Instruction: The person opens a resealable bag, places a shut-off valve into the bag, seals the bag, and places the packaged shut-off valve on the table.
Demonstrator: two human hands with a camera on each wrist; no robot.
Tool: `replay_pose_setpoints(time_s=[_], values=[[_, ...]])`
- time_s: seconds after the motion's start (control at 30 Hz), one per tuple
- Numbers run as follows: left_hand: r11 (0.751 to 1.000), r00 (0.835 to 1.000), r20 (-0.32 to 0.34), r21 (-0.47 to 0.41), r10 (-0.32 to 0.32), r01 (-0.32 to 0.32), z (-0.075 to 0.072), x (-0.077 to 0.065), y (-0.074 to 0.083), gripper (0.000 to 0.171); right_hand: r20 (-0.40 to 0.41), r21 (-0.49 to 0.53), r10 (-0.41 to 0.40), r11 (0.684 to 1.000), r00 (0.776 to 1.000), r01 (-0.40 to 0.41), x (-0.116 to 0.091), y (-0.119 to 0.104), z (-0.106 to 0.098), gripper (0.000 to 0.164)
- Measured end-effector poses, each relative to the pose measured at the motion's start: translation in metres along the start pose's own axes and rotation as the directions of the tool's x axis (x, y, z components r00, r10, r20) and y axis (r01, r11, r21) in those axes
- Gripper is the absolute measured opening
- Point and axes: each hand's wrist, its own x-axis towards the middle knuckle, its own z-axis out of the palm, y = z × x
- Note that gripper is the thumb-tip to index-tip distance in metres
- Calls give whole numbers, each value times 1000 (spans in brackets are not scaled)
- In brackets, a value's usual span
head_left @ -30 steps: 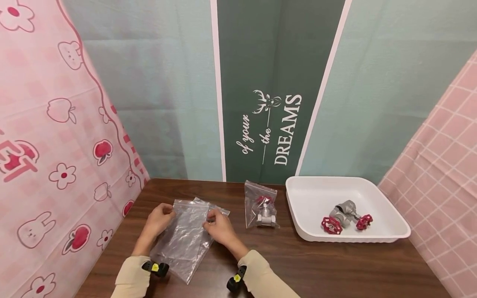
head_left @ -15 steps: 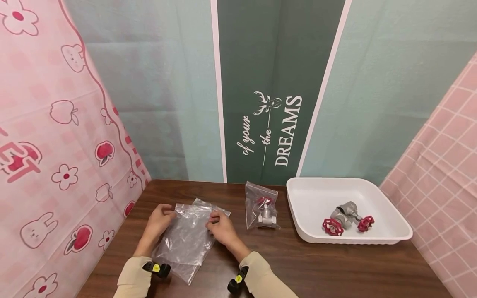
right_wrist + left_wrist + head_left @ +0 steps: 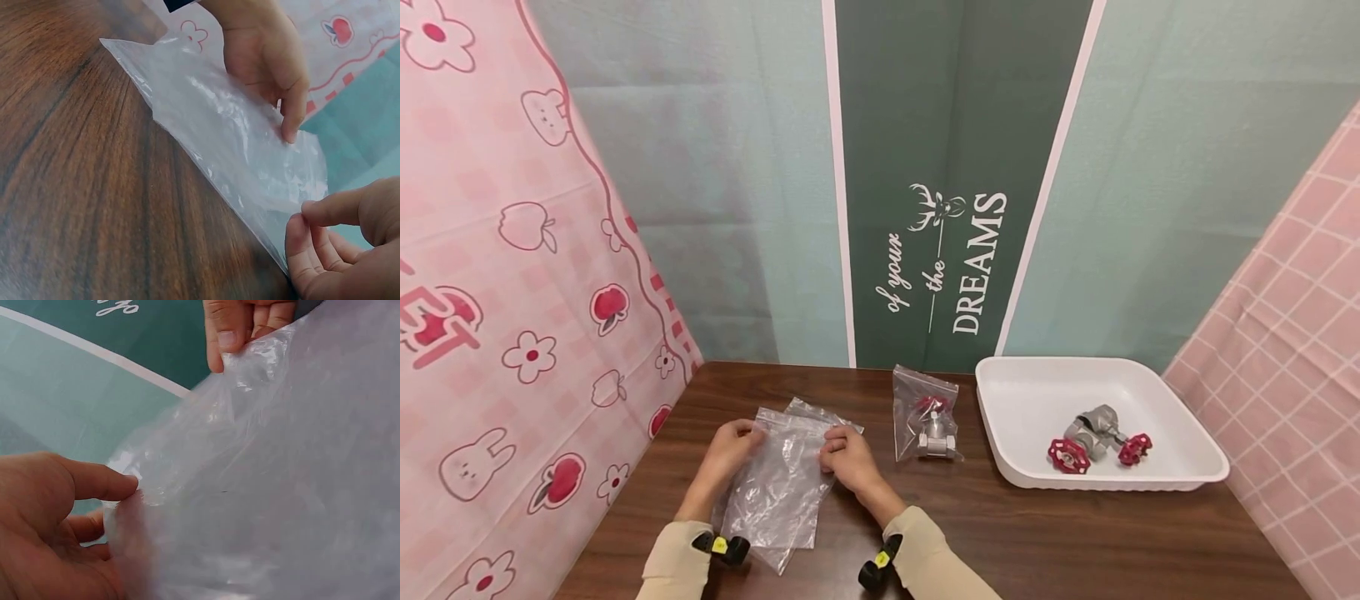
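Note:
A clear zip-lock bag [image 3: 778, 487] is held by its upper part between my two hands. At its left edge my left hand [image 3: 727, 457] pinches the film between thumb and fingers, plainly seen in the left wrist view [image 3: 59, 515]. My right hand [image 3: 852, 463] pinches the opposite edge near the zip; the right wrist view shows its thumb and fingertip [image 3: 299, 228] meeting on the plastic. Under this bag lies a second zip-lock bag [image 3: 808, 407], mostly covered, with its top and bottom corners sticking out. The held bag looks flat, with nothing inside.
Right of my hands, a zip-lock bag [image 3: 904, 417] containing a metal valve [image 3: 936, 442] with a red handwheel stands on the brown wooden table [image 3: 1045, 542]. Further right, a white tray [image 3: 1022, 392] holds metal valves [image 3: 1097, 429] with red handwheels. Patterned cloths hang around the table.
My left hand has shifted slightly to the right along with the upper bag, which has turned straighter over the lower one. My right hand has moved slightly right. The bagged valve and tray stay put.

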Motion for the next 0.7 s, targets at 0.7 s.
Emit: replay_pose_setpoints(time_s=[0.7], values=[[990, 998, 32, -135, 49, -44, 19, -10, 20, 22, -119, 23, -14, 1000, 993, 17, 0, -8, -27, 41]])
